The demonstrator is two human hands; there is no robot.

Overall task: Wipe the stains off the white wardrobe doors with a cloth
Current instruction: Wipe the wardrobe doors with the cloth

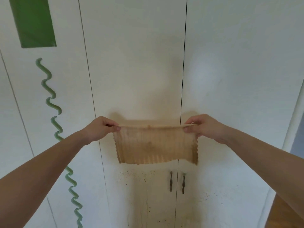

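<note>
Holding step, wiping not yet begun. Left to right: one green rectangle (34, 22) high on the left panel, with one green wavy strip (54, 125) running down below it. Left hand (100, 129) pinches the upper left corner of the cloth (156, 145) between thumb and fingers. One tan, ribbed cloth hangs spread flat in front of the centre panel of the wardrobe doors (139, 63); whether it touches the surface, cannot tell. Stains (131, 175): dark specks scattered just below the cloth's lower edge, more further down and some on the right panel; too many and too small to count. Two dark handles (171, 181), (183, 183) sit on either side of the right-hand seam. Right hand (199, 125) pinches the upper right corner.

Count: two hands, one cloth, two handles, three vertical seams, four white panels in view.

Judgement: next move calls for gathering the cloth into one hand, lowering it to the specks and pressing flat before rubbing.
</note>
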